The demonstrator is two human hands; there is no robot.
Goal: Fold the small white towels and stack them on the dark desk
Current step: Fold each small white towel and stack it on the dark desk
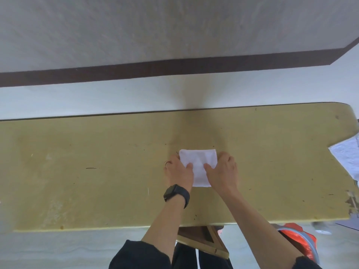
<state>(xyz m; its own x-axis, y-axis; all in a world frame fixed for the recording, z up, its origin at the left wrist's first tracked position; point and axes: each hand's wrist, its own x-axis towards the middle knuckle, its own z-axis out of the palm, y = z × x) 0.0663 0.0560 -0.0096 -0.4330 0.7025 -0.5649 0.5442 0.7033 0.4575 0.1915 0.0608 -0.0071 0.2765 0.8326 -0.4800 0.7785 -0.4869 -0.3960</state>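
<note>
1. At centre of frame, flat on the yellowish desk [97, 162]: small white towel [197, 162], partly folded, narrower toward the lower edge.
2. Clamped on its left side: left hand [179, 171], thumb on top, fingers curled at the edge. Clamped the same way on its right side: right hand [222, 169]. Impossible to tell how far the fingers reach underneath.
3. Likely to go wrong: a skewed fold, from one hand pulling ahead of the other; layers sliding apart, from loosening the pinch before pressing the crease; a bulging, unstackable bundle, from soft terry springing back.
4. Also risky: dragging the towel over the scuffed, speckled surface and picking up dirt.
5. At the right edge of frame, well apart from the hands: white cloth [347, 158] draped over the desk's end, probably more towels.
6. On the left wrist: black watch [175, 193]. Below the desk's near edge: wooden frame [202, 241] at lower centre, orange-red object [297, 239] at lower right.
7. In the way of the next fold: only the thumbs lying across the top layer.
</note>
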